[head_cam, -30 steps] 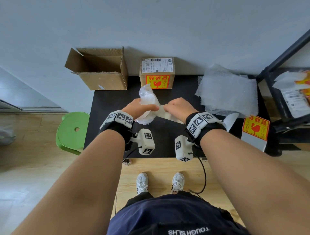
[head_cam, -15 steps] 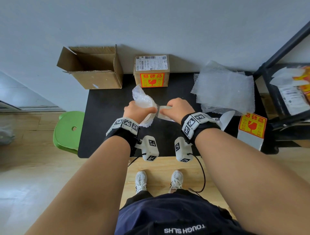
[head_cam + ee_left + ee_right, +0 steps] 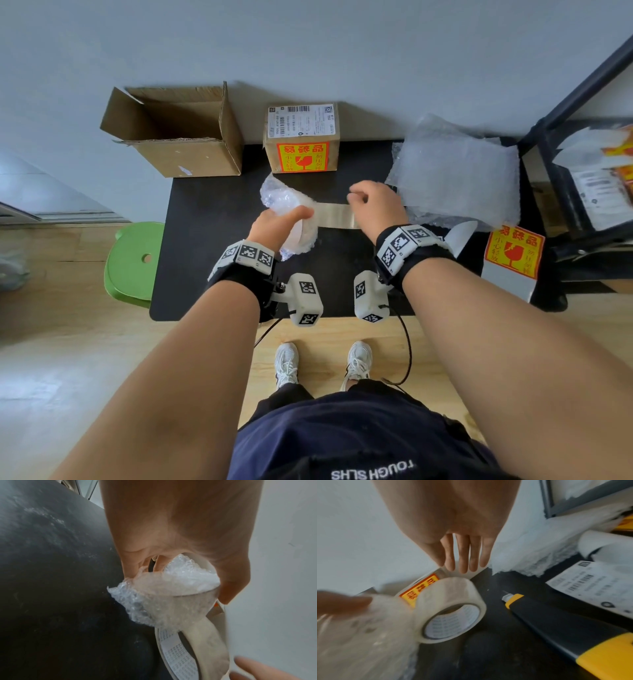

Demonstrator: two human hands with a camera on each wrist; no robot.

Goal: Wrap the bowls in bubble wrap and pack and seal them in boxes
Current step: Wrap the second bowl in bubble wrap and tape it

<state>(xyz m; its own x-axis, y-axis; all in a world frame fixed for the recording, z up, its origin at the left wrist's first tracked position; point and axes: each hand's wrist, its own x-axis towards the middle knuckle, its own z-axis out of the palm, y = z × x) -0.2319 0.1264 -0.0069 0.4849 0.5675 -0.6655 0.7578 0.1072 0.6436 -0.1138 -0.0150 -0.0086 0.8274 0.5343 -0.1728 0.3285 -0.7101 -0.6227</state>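
My left hand [image 3: 284, 219] grips a bubble-wrapped bowl [image 3: 277, 198] together with a roll of clear tape [image 3: 303, 234] above the black table [image 3: 212, 240]. A strip of tape [image 3: 334, 216] runs from the roll to my right hand [image 3: 359, 198], which pinches its free end. In the left wrist view the bubble-wrapped bowl [image 3: 164, 591] sits against the palm, with the tape roll [image 3: 188, 642] below it. The right wrist view shows the fingers [image 3: 462, 561] on the tape's end and the roll [image 3: 452, 608] beside the bundle [image 3: 359, 628].
An open cardboard box [image 3: 181, 137] and a sealed box with a fragile sticker [image 3: 301, 137] stand at the back. Bubble wrap sheets [image 3: 455, 174] lie at the right, fragile stickers [image 3: 513, 253] near them. A black and yellow utility knife [image 3: 556, 628] lies on the table. Green stool [image 3: 133, 260] at left.
My right hand has moved to the right, away from the left, drawing a length of tape off the roll. The left hand still holds the bundle and roll.
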